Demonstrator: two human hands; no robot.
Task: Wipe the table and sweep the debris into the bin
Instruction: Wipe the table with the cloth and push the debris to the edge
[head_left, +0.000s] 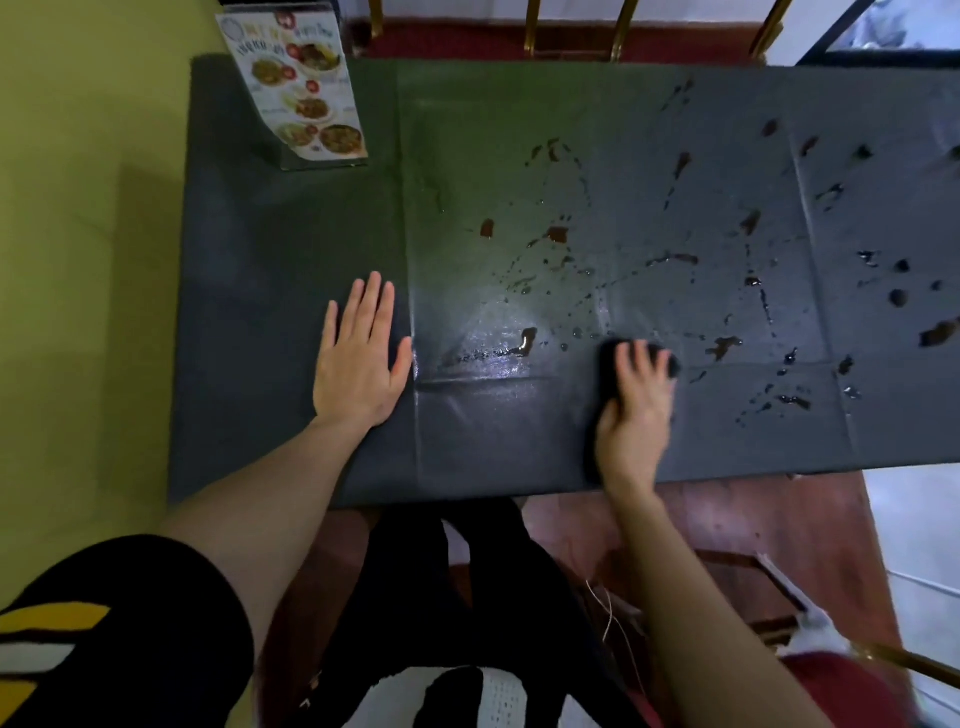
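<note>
A dark grey table (291, 218) fills the view, its cover creased into panels. Brown sauce spots and wet splashes (558, 235) are scattered over its middle and right side. My right hand (631, 410) presses a black cloth (608, 358) flat on the table near the front edge, fingers spread over it. A wet shiny streak (488, 358) lies just left of the cloth. My left hand (361, 353) rests flat on the table, palm down, fingers apart, holding nothing. No bin is in view.
A menu card in a clear stand (306, 88) sits at the table's far left corner. A yellow-green wall (78, 260) runs along the left. Gold-framed chairs (576, 31) stand beyond the far edge, and another chair (852, 675) at lower right.
</note>
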